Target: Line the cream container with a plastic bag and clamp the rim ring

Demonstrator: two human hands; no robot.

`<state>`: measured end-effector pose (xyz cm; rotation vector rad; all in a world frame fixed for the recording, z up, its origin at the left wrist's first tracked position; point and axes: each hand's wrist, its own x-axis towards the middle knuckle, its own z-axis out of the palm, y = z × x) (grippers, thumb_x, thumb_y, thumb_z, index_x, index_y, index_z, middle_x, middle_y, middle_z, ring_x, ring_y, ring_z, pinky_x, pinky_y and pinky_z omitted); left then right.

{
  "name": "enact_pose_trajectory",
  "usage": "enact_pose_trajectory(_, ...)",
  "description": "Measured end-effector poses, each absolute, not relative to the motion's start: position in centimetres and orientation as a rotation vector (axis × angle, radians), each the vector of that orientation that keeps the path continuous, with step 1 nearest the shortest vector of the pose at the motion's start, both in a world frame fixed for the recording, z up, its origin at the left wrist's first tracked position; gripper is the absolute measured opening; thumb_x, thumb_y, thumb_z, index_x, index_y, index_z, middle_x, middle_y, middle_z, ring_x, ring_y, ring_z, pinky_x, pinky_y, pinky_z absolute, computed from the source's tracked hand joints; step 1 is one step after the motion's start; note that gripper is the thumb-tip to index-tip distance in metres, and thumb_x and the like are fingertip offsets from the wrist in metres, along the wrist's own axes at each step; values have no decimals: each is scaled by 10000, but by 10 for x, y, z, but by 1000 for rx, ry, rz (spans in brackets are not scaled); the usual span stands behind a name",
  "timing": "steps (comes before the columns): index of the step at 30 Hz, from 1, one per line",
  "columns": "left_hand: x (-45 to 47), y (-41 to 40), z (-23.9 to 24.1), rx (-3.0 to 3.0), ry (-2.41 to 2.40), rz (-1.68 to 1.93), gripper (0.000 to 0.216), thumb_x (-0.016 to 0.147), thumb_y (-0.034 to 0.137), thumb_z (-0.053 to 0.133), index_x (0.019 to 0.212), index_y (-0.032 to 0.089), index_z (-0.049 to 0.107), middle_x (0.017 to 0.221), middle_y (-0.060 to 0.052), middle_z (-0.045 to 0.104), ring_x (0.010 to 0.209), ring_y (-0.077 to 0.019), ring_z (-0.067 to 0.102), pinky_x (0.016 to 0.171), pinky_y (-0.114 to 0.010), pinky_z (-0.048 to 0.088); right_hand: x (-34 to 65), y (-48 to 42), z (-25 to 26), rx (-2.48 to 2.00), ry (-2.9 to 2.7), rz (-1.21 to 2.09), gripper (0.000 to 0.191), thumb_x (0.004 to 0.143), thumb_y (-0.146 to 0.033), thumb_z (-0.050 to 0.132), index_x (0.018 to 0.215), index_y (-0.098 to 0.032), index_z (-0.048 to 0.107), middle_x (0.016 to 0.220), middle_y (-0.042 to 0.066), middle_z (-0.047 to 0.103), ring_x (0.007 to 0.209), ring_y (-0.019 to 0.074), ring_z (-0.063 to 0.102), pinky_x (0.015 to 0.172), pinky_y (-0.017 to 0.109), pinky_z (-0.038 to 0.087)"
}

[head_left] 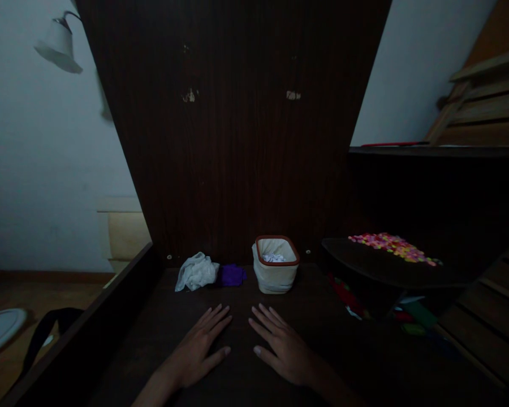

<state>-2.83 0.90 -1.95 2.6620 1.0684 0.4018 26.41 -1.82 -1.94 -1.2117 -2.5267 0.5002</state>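
A dark wooden table (152, 339) carries a crumpled white cloth (196, 271) at its far edge, a purple cloth (231, 275) just right of it, and a small beige basket (275, 277) further right. Nearer, the left hand (199, 345) and right hand (286, 347) lie flat, fingers spread.

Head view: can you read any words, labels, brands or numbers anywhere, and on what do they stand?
There is no readable text anywhere in this view.
Fabric bin: no label shows.
White cloth and purple cloth: plain.
Wooden panel: the pale marks are scuffs, not letters.
Coloured pieces on the right: too small and dim to tell whether they carry any print.
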Motion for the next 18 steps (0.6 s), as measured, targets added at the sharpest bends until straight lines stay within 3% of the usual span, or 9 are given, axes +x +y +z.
enact_pose_trajectory(11, -27, 11, -17, 2607, 1073, 340, 603, 1013, 524, 463, 1543, 246, 388, 1617, -115, 362, 1506, -325, 315, 1207, -596, 306, 264, -17, -4, -1269, -2551, 598, 575, 1008, -447, 484, 1521, -191, 440, 1632, 108, 294, 1532, 293, 217, 1244, 542, 213)
enact_pose_trajectory(14, -26, 11, -15, 2606, 1052, 343, 604, 1017, 523, 454, 1539, 226, 393, 1616, -125, 358, 1511, -323, 301, 1210, -599, 296, 266, -17, 15, -1311, -2580, 623, 492, 985, -389, 525, 1420, -167, 582, 1564, 132, 436, 1480, 303, 363, 1212, 514, 314)
enact_pose_trajectory(18, -26, 13, -17, 2601, 1043, 376, 602, 1010, 525, 473, 1535, 241, 402, 1615, -115, 361, 1511, -322, 300, 1216, -590, 290, 274, -12, 46, -1280, -2560, 546, 374, 992, -351, 512, 1257, -179, 711, 1333, 127, 680, 1245, 276, 633, 1076, 441, 490)
